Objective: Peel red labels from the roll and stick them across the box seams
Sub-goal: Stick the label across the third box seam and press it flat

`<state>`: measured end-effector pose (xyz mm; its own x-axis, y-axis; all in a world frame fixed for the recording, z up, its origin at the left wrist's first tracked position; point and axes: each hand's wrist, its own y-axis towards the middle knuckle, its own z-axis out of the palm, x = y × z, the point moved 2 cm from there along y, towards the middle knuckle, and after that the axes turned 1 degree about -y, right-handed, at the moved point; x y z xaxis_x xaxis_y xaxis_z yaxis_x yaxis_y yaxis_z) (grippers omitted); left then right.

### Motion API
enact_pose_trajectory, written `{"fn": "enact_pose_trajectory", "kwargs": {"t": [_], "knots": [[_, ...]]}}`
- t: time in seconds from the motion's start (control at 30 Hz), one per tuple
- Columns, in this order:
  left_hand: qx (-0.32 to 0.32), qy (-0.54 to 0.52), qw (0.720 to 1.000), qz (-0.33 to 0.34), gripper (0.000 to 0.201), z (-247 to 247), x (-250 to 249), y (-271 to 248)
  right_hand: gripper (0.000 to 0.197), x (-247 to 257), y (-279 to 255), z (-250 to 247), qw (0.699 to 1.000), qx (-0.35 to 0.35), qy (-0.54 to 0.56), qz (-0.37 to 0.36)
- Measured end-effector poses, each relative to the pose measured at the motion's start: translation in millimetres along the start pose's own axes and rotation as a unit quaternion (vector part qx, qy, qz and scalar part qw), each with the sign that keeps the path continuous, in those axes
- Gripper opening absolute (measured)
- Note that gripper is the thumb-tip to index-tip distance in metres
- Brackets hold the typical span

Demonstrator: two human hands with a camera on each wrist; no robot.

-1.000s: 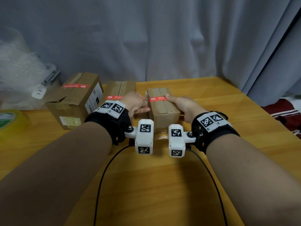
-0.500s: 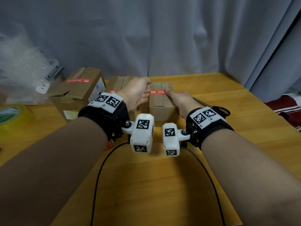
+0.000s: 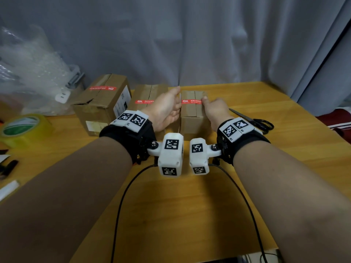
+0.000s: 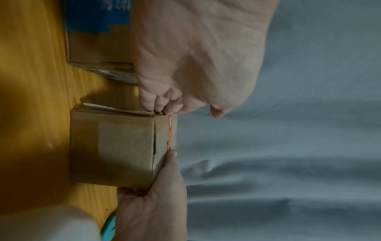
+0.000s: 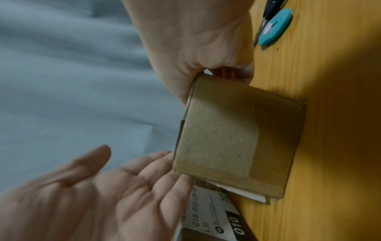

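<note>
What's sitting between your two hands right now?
A small cardboard box with a red label across its top seam. The head view shows the left hand and right hand flanking it.

1. The table (image 3: 190, 215) is yellowish wood, smooth, with a faint grain.
2. The small box (image 3: 193, 114) on it is matt brown cardboard, fibrous and rough close up.
3. The red label (image 3: 190, 101) across its top is smooth paper with a slight sheen.
4. The curtain (image 3: 190, 44) behind the table is soft grey cloth.
5. The tape roll (image 3: 24, 130) at the table's left edge is glossy yellow plastic.
</note>
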<state>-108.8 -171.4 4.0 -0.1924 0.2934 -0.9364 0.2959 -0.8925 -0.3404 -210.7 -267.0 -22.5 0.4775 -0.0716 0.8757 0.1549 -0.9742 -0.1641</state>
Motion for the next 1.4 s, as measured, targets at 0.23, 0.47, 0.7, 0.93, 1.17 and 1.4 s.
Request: {"fn": "enact_pose_trajectory", "kwargs": {"t": [0.23,0.47,0.7,0.93,1.17,1.4], "knots": [[-0.055,0.142,0.985,0.076,0.05,-17,-15,3,0.053,0,9,-10,0.995,0.067,-0.059,-0.034],[0.028,0.678,0.709,0.193,0.073,-11,-3,20,0.052,11,-9,-19,0.857,0.171,-0.343,-0.343],[-0.026,0.749,0.631,0.2,0.067,-10,0,19,0.057,15,-5,-10,0.807,0.157,-0.493,-0.286],[-0.09,0.727,0.64,0.232,0.056,-6,9,17,0.046,5,-12,-12,0.85,0.071,-0.439,-0.282],[-0.133,0.726,0.631,0.239,0.047,-6,9,11,0.052,0,-15,-9,0.904,0.067,-0.359,-0.221],[-0.051,0.758,0.633,0.149,0.073,-15,-2,19,0.06,8,-10,-9,0.872,0.109,-0.415,-0.237]]}}
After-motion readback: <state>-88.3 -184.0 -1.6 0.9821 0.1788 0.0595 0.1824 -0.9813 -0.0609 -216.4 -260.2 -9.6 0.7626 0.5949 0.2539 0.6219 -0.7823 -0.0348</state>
